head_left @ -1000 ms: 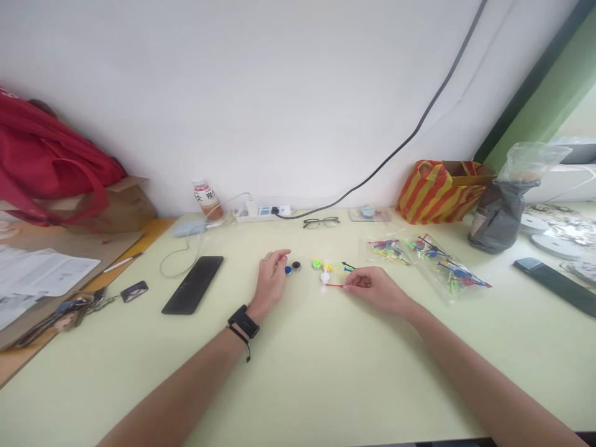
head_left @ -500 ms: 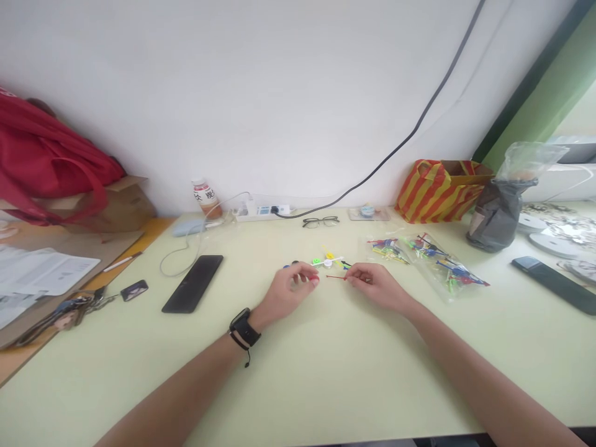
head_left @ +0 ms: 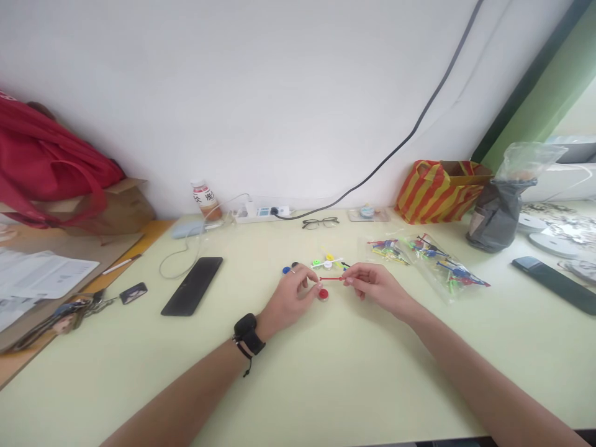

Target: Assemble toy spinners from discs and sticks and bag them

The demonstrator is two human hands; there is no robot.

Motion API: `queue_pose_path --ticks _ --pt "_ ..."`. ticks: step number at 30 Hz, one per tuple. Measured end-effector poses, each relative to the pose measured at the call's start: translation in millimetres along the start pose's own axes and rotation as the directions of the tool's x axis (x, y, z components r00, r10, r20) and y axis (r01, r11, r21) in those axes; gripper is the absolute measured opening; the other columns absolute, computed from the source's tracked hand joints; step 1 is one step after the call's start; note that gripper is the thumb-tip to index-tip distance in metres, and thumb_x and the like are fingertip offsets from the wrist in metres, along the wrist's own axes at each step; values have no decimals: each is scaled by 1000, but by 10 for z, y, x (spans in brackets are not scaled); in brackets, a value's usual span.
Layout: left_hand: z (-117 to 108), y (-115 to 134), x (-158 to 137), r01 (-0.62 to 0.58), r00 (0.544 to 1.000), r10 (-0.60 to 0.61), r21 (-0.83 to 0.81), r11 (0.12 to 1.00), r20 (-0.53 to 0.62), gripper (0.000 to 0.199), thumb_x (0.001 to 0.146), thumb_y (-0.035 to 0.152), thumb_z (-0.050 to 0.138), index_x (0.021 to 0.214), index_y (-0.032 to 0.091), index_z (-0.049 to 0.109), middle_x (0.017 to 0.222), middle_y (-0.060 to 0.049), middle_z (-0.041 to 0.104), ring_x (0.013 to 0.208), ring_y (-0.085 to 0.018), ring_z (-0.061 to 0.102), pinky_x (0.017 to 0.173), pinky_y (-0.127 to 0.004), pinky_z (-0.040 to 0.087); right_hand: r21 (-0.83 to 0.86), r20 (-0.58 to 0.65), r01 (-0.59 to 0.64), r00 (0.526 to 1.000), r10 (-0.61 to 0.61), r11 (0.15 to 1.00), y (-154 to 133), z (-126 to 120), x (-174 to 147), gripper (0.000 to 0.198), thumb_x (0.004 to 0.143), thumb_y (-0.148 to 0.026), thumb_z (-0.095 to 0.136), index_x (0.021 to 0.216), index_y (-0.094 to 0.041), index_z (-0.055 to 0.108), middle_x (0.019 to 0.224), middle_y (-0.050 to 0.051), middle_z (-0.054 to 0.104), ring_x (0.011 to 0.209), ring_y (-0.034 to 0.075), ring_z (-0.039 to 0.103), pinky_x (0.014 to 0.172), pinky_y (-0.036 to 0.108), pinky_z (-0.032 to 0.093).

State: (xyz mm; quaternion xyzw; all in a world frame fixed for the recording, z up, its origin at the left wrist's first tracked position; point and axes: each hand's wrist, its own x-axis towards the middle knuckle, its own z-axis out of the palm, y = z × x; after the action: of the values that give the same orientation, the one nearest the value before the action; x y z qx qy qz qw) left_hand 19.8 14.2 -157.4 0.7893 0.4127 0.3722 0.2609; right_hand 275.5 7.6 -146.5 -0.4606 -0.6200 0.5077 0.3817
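Observation:
A thin red plastic stick with a wider end (head_left: 331, 279) is stretched level between my two hands, just above the table. My right hand (head_left: 379, 287) pinches its right end between thumb and forefinger. At its left end, the fingertips of my left hand (head_left: 289, 297) close in on the tip. A small round red piece (head_left: 323, 293) lies on the table beside my left thumb. Just beyond the hands are a white stick-like piece (head_left: 321, 264), a green piece (head_left: 316, 263), a yellow piece (head_left: 329, 256) and a blue round piece (head_left: 285, 270).
Clear bags of coloured plastic parts (head_left: 459, 270) lie right of my right hand. A black phone (head_left: 192, 287) is to the left. Glasses (head_left: 320, 221), a power strip (head_left: 261, 214) and a bottle (head_left: 205, 200) stand toward the wall, with a striped bag (head_left: 433, 192) at the back right.
My left hand has let go of the round red piece, which now rests on the table. Its fingertips have moved to the left end of the red stick.

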Motion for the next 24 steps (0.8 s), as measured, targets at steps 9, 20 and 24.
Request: queue_pose_path --ticks 9,20,24 --pt "-11 13 -12 -36 993 40 -40 999 112 18 97 31 65 113 23 67 100 -3 74 85 -17 66 76 -30 53 -220 -55 241 964 -259 945 87 387 -74 18 97 -29 58 101 -23 74 97 6 77 80 19 67 71 32 55" --pt "-32 39 -36 -117 973 109 29 993 204 19 92 19 68 108 27 71 108 1 76 100 -20 67 92 -34 53 -327 45 302 951 -305 895 205 408 -31 24 94 -13 53 99 -25 74 100 3 78 92 20 72 80 32 56" --pt "-17 29 -27 -105 976 88 72 992 201 15 93 22 70 106 29 72 107 1 76 103 -21 67 94 -37 51 -329 44 324 943 -329 887 215 393 -20 24 92 -9 55 96 -25 73 97 3 77 89 20 71 79 31 56"
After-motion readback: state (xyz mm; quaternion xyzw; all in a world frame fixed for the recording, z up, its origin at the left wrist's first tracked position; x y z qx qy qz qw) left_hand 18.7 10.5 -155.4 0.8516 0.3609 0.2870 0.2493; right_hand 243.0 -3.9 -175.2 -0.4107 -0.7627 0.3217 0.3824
